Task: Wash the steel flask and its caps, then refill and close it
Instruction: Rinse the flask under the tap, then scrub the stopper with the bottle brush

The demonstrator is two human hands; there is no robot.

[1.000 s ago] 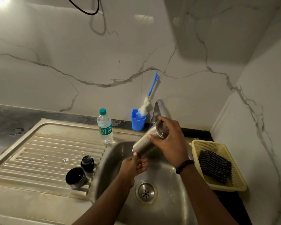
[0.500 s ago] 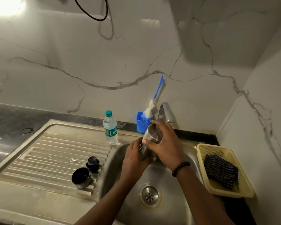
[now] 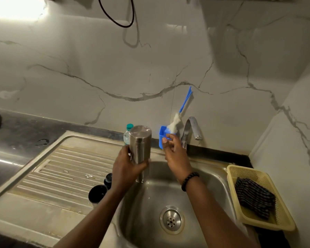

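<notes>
While the flask hangs over the sink, the scene reads as follows.

Flask: the steel flask [image 3: 140, 144] is upside down, long axis close to vertical, flat base up and mouth down over the left part of the basin; a thin stream of water seems to fall from the mouth, though it is hard to make out.

Left hand: the left hand [image 3: 126, 168] has its fingers and thumb curled round the lower half of the flask, holding it above the sink's left rim.

Right hand: the right hand [image 3: 174, 153] holds nothing; its fingers are loosely bent and it is raised over the back rim of the sink, just in front of the blue holder and beside the tap. A dark bead bracelet [image 3: 189, 180] sits on the wrist.

Sink: the steel sink [image 3: 211, 178] shows its drain [image 3: 171, 219] near the front of the basin.

Caps: on the drainboard [image 3: 61, 169], at its right edge beside the basin, a steel cup cap [image 3: 97, 193] lies with its dark inside showing; a black stopper [image 3: 108, 179] stands just behind it.

Holder: the blue holder [image 3: 162, 138] at the sink's back rim holds a bottle brush [image 3: 179, 115], white bristles down, blue handle leaning against the wall.

Bottle: a plastic water bottle [image 3: 127, 133] with a green cap stands upright behind the flask.

Tap: the tap [image 3: 191, 130] rises at the back edge.

Basket: a yellow basket [image 3: 283, 224] right of the sink holds a dark checked cloth [image 3: 254, 197].
</notes>
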